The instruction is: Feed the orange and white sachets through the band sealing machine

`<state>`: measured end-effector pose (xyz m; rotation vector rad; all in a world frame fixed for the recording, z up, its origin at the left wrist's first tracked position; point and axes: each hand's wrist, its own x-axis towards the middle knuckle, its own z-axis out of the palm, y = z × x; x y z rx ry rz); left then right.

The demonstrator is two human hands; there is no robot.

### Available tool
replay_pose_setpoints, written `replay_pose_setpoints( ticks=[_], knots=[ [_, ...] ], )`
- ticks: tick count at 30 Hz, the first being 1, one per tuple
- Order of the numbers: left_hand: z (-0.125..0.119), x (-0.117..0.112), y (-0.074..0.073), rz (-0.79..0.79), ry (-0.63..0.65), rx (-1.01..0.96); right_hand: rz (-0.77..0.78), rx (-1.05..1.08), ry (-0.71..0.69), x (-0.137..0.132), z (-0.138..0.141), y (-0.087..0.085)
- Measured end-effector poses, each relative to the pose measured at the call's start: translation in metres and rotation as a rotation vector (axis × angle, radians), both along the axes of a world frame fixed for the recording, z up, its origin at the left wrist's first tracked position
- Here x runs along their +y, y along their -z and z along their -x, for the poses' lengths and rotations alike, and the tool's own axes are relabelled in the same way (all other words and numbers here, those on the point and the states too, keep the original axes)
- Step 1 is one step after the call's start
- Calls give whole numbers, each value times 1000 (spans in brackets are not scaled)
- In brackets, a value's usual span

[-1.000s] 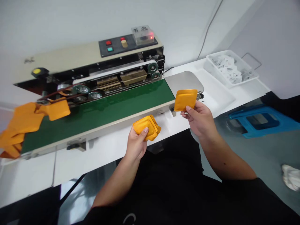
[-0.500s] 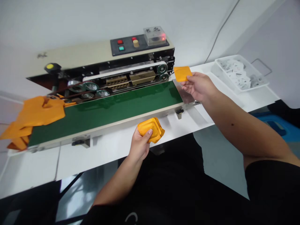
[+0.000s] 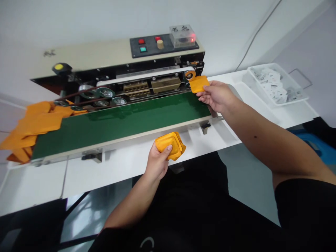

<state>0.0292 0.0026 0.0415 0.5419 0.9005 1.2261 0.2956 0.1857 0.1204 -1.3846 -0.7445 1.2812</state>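
Observation:
My right hand [image 3: 216, 96] pinches one small orange pouch [image 3: 198, 84] by its right edge. That pouch is at the right-hand end of the band sealing machine [image 3: 89, 66], its top edge by the rollers. In my left hand [image 3: 157, 159] is a stack of orange pouches [image 3: 169, 145], thumb on top, in front of the machine. The green conveyor belt [image 3: 131, 120] runs along below the sealing head. At its left end lies a pile of orange pouches [image 3: 39, 122].
A white plastic bin [image 3: 278, 84] with small white packets stands on the white table [image 3: 126, 159] at the right. The control panel [image 3: 149, 47] has coloured buttons, a knob and a clear cover. Something blue [image 3: 312, 140] is below the table at right.
My right hand has brought its pouch leftward to the machine's rollers. The left hand keeps its stack almost still. The view has shifted slightly, and the pile at the left looks rearranged.

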Motion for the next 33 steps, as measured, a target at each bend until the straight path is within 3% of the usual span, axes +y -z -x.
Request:
replay_pose_setpoints(
  ticks=[9,14,20,23,28,33],
  knots=[
    [5,-3,1,-14,-10,-12,59,-5,-126,-13,23,-14],
    [8,-5,1,-24,-14,-12,-10,-107,-141,-62,27,-14],
    [0,-7,3,-2,-3,10,-149,-255,-410,-163,47,12],
    [-7,-10,5,-30,40,50,-207,-337,-457,-198,59,31],
    [-18,-18,9,-55,108,162,-230,-282,-344,-220,65,63],
    [-23,-24,13,-58,151,215,-153,-193,-290,-228,61,79]
  ],
)
